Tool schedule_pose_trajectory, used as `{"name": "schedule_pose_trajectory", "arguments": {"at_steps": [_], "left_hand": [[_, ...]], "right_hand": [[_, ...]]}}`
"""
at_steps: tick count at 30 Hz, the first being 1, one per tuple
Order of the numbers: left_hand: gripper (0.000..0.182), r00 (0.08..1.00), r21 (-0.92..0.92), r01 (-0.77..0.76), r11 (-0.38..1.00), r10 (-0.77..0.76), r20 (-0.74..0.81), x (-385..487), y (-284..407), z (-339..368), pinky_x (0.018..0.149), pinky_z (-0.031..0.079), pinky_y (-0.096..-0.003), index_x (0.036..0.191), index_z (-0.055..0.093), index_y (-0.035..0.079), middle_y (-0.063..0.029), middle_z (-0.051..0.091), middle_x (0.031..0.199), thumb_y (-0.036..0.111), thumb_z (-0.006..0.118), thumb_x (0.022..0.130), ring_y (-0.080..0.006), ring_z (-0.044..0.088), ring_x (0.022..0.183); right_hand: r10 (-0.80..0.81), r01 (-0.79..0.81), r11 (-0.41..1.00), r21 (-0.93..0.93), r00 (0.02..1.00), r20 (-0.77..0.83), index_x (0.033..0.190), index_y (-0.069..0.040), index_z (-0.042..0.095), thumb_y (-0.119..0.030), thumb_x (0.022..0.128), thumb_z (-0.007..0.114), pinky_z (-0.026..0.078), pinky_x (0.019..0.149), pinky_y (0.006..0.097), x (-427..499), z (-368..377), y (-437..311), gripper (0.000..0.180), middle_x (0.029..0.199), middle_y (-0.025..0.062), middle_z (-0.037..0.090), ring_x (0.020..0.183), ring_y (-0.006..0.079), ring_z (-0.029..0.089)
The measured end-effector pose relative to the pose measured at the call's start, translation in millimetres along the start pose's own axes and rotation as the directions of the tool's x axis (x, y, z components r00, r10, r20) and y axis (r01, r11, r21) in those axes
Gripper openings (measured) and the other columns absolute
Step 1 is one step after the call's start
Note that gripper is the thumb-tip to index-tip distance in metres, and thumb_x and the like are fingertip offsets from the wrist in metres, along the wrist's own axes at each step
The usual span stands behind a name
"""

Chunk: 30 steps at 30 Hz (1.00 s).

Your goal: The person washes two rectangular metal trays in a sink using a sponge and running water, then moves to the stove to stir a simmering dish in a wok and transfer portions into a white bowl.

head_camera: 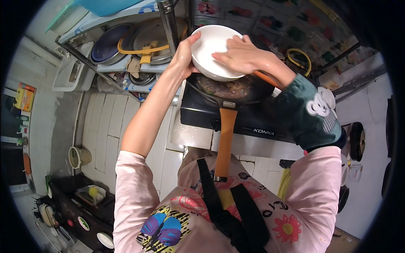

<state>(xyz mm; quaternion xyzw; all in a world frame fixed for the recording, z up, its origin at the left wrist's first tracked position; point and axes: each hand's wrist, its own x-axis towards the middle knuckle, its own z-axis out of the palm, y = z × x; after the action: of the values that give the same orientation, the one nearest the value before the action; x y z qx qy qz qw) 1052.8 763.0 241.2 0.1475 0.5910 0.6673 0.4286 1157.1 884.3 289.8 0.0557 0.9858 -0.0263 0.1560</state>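
Note:
A white bowl (pixel 207 42) is tilted above the frying pan, and its inside looks bare. My left hand (pixel 186 53) grips it at the left, thumb over the rim and fingers beneath. Inside the bowl, my right hand (pixel 242 57) has its fingers and thumb apart, apparently against the inner wall; nothing shows in its grasp. Below sits the black frying pan (pixel 218 100) with dark cooked food (pixel 221 87) in it, partly hidden by the bowl. Its orange-brown handle (pixel 226 136) points towards my body. An orange utensil handle (pixel 265 78) runs under my right wrist.
The pan stands on a black KONKA gas stove (pixel 197 115). At left, a metal rack (pixel 110 68) holds lids and pans. A yellow hose (pixel 299 57) curls behind on the right. A wicker basket (pixel 84 157) is on the tiled floor, near a dark cabinet (pixel 71 202).

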Motion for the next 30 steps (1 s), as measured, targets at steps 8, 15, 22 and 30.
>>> {"name": "schedule_pose_trajectory", "arguments": {"at_steps": [8, 15, 22, 30], "left_hand": [[0.053, 0.999, -0.051, -0.034, 0.998, 0.033, -0.026, 3, 2, 1, 0.068, 0.049, -0.0395, 0.116, 0.042, 0.001, -0.0171, 0.054, 0.103, 0.043, 0.037, 0.082, -0.0252, 0.055, 0.092], [0.054, 0.996, -0.055, -0.072, 0.996, 0.069, -0.057, 6, 1, -2, 0.061, 0.05, -0.0367, 0.116, 0.042, 0.001, -0.0182, 0.053, 0.103, 0.043, 0.036, 0.083, -0.0247, 0.056, 0.09], [0.053, 0.997, -0.074, -0.07, 0.995, 0.068, -0.037, 9, 0, -3, 0.054, 0.049, -0.0342, 0.115, 0.043, 0.001, -0.0162, 0.055, 0.099, 0.043, 0.035, 0.083, -0.0232, 0.057, 0.085], [0.052, 0.999, -0.088, -0.031, 0.996, 0.031, 0.007, 15, -3, -2, 0.056, 0.05, -0.0358, 0.115, 0.044, 0.003, -0.0164, 0.053, 0.103, 0.044, 0.037, 0.082, -0.0243, 0.056, 0.086]], "right_hand": [[-0.166, 0.167, 0.976, 0.137, 0.986, -0.016, 0.096, -0.003, 0.064, -0.047, 0.089, 0.014, 0.019, 0.094, 0.0427, 5, 3, 3, 0.067, 0.103, 0.023, 0.051, 0.105, 0.0288, 0.038], [-0.194, 0.187, 0.981, 0.059, 0.969, 0.153, 0.097, 0.001, 0.062, -0.047, 0.089, 0.013, 0.023, 0.093, 0.0437, 5, 1, -4, 0.069, 0.105, 0.0238, 0.052, 0.106, 0.0319, 0.038], [0.061, -0.036, 0.994, -0.101, 0.965, 0.253, 0.114, -0.006, 0.053, -0.05, 0.088, 0.012, 0.021, 0.095, 0.0473, 10, -5, -4, 0.065, 0.111, 0.022, 0.049, 0.111, 0.033, 0.035], [0.07, -0.067, 0.997, -0.036, 0.993, 0.093, 0.118, -0.007, 0.049, -0.047, 0.089, 0.012, 0.018, 0.096, 0.0454, 18, 6, 4, 0.062, 0.114, 0.0246, 0.045, 0.115, 0.0347, 0.032]]}}
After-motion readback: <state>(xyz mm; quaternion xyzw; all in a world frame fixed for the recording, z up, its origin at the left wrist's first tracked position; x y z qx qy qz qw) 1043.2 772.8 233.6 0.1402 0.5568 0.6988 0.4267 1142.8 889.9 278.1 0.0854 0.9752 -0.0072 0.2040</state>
